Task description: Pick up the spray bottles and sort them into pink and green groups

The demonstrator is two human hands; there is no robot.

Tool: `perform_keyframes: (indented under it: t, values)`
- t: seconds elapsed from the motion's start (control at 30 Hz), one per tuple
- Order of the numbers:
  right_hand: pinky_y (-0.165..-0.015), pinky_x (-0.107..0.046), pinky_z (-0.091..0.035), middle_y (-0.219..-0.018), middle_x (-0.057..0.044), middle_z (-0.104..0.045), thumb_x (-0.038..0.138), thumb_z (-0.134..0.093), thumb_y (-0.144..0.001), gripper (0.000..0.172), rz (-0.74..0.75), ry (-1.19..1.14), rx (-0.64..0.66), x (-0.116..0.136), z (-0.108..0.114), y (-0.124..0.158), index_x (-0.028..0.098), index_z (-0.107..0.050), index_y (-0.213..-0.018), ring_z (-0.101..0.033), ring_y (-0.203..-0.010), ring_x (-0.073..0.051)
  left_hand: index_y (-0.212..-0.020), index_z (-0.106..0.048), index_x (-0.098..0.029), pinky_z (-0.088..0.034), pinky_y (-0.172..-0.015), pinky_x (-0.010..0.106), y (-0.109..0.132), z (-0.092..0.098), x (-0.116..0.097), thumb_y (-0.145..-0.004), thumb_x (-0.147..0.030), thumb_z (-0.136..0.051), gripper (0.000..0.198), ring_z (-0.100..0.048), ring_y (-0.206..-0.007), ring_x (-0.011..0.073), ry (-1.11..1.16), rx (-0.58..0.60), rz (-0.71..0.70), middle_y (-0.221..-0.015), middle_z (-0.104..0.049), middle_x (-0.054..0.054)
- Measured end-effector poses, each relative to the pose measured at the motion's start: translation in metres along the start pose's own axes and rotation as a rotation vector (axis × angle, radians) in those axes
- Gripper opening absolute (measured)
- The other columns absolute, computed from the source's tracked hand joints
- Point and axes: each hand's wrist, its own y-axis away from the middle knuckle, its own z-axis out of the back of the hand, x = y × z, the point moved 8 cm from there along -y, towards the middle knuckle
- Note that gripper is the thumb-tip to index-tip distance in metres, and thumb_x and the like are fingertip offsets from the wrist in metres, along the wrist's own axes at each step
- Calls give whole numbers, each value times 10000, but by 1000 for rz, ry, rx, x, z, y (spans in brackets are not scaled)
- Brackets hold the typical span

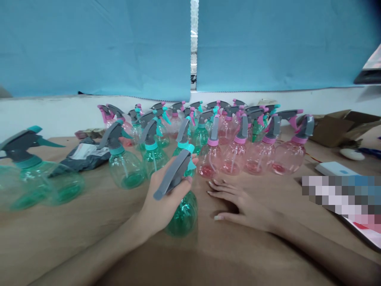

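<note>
My left hand is wrapped round the neck of a green spray bottle, just under its grey trigger head. The bottle's turquoise nozzle points away from me. To the right, my right hand rests on the wooden table, palm down with its fingers spread, holding nothing. Just beyond its fingertips stands a clear pink spray bottle, first in a row with several more pink ones. Behind my left hand stand a green spray bottle and another green spray bottle.
More green bottles stand at the left edge, blurred. A dark plastic packet lies behind them. Many more spray bottles crowd the back. At right are an open cardboard box, a white box and a partly pixelated flat object.
</note>
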Motion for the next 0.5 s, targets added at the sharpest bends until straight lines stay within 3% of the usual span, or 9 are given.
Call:
perform_keyframes:
  t: [0.13, 0.33, 0.5]
  values:
    - [-1124, -503, -231, -1474, -18, -360, 563, -565, -827, 638, 4, -11, -7, 1, 1, 0, 300, -404, -1386, -285, -1369, -262, -821, -596, -236, -429, -549, 283, 1, 3, -3, -815, -323, -537, 105, -501, -588, 154, -57, -31, -11, -665, -543, -19]
    - [-1123, -518, -220, -1469, -18, -370, 556, -570, -827, 636, 8, -17, -19, 3, 3, 0, 305, -401, -1387, -286, -1368, -269, -780, -553, -246, -447, -578, 256, 0, 4, -9, -782, -257, -539, 18, -521, -627, 152, -106, -39, -56, -689, -543, -31]
    - [-1131, -510, -209, -1475, -20, -356, 570, -547, -835, 636, -3, 16, -1, 3, 2, 0, 284, -407, -1386, -281, -1371, -256, -853, -583, -260, -452, -583, 243, -1, 2, -7, -785, -232, -533, 89, -515, -611, 142, -82, -25, -54, -691, -556, -40]
